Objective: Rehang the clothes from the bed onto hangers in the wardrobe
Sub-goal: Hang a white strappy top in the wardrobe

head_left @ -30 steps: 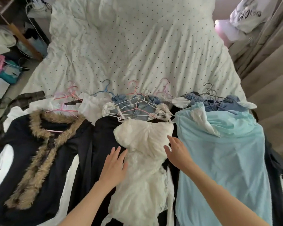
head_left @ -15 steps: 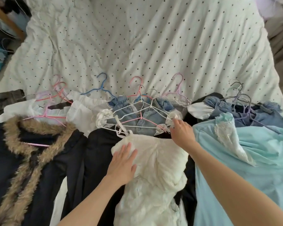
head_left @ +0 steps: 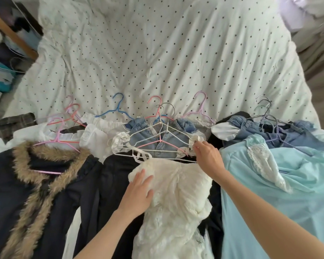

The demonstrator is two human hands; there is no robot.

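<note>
A cream lace dress [head_left: 176, 199] lies in the middle of the bed, its straps looped on a white wire hanger [head_left: 158, 146]. My left hand [head_left: 137, 193] rests flat on the dress's upper left. My right hand [head_left: 207, 157] pinches the ruffled right strap at the hanger's right end. Denim garments [head_left: 157, 133] on pink and blue hangers lie under the white hanger. To the left lies a black coat with a brown fur collar [head_left: 32, 184], and a light blue dress [head_left: 279, 193] lies to the right.
The dotted white duvet [head_left: 157, 53] covers the far half of the bed. More denim on grey wire hangers [head_left: 266, 116] lies at the right. Cluttered shelves and cables [head_left: 6, 53] stand at the left, a beige curtain [head_left: 318, 53] at the right.
My right hand moved up from the dress's side to the hanger's right end and took hold of the strap. My left hand slid a little higher on the dress. The view leaned in closer.
</note>
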